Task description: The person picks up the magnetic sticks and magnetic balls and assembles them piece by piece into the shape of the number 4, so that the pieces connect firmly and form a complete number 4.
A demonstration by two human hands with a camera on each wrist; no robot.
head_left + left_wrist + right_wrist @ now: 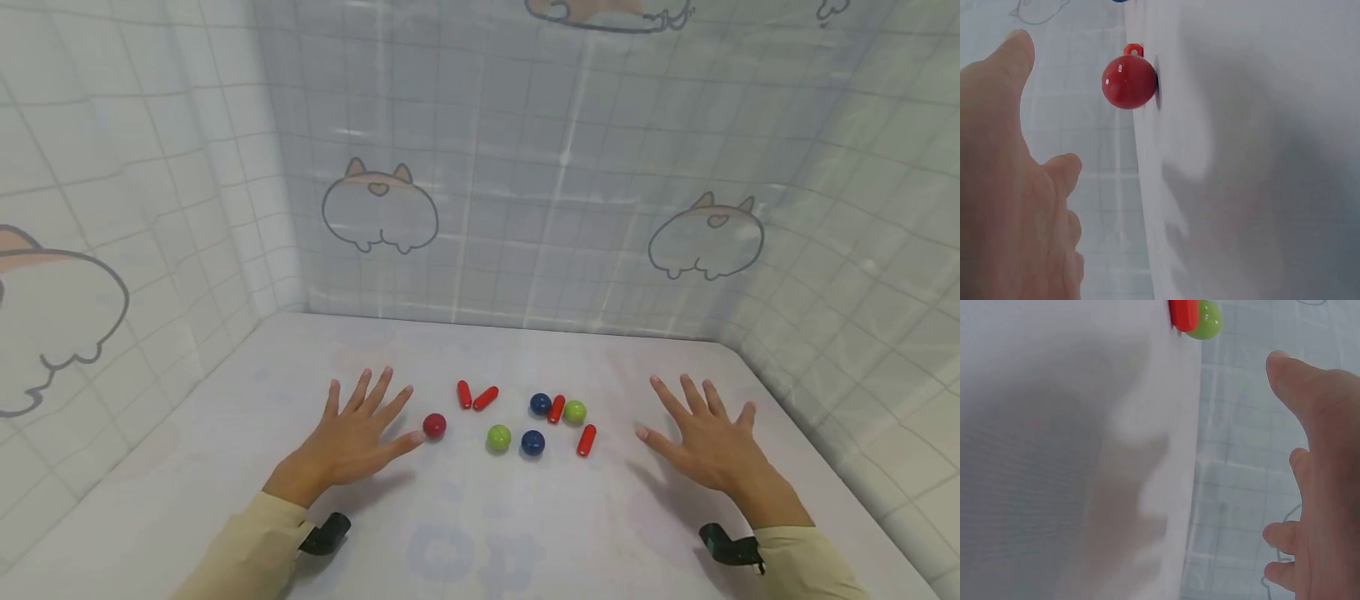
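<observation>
My left hand (351, 442) hovers over the table with fingers spread, its thumb tip close by a red ball (434, 426). On the other side, my right hand (711, 446) is spread in the same way and holds nothing; a red capsule-shaped piece (587, 440) is the thing nearest to it. Between the hands lie two dark blue balls (533, 442), two green balls (498, 437) and several red capsule-shaped pieces (486, 398). In the left wrist view the red ball (1129, 82) sits beyond the thumb. A green ball (1205, 320) shows behind a red piece in the right wrist view.
The white table (465, 517) ends at a grid-patterned curtain (480, 183) with cartoon animal drawings at the back. Similar sheets (885, 317) enclose the left and right sides. Dark wrist cameras (326, 533) jut inward from both beige sleeves (243, 546).
</observation>
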